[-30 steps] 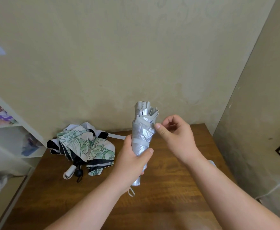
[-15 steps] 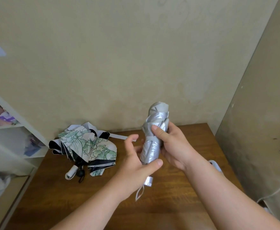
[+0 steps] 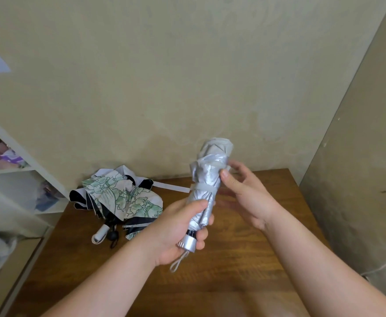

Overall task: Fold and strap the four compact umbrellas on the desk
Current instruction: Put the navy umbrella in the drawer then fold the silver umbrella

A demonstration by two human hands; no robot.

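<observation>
A silver compact umbrella [image 3: 206,177] stands nearly upright above the wooden desk [image 3: 233,275], folded, with its strap [image 3: 202,187] wrapped round the middle. My left hand [image 3: 180,227] grips its lower part just above the silver handle [image 3: 187,243], from which a wrist loop hangs. My right hand [image 3: 244,191] is beside the upper canopy, thumb tip touching the fabric, fingers loose and palm showing. A heap of crumpled floral and black umbrella fabric [image 3: 123,197] lies at the desk's back left, with a white handle [image 3: 100,233] and a black handle [image 3: 113,235] sticking out.
A white strap [image 3: 171,186] trails from the heap across the desk towards the silver umbrella. White shelves [image 3: 15,172] with small items stand at the left. A beige wall runs behind the desk and a grey panel [image 3: 359,179] bounds its right side.
My left hand has slid down to grip near the handle. My right hand has loosened its hold on the upper canopy, and the umbrella now stands higher and further right.
</observation>
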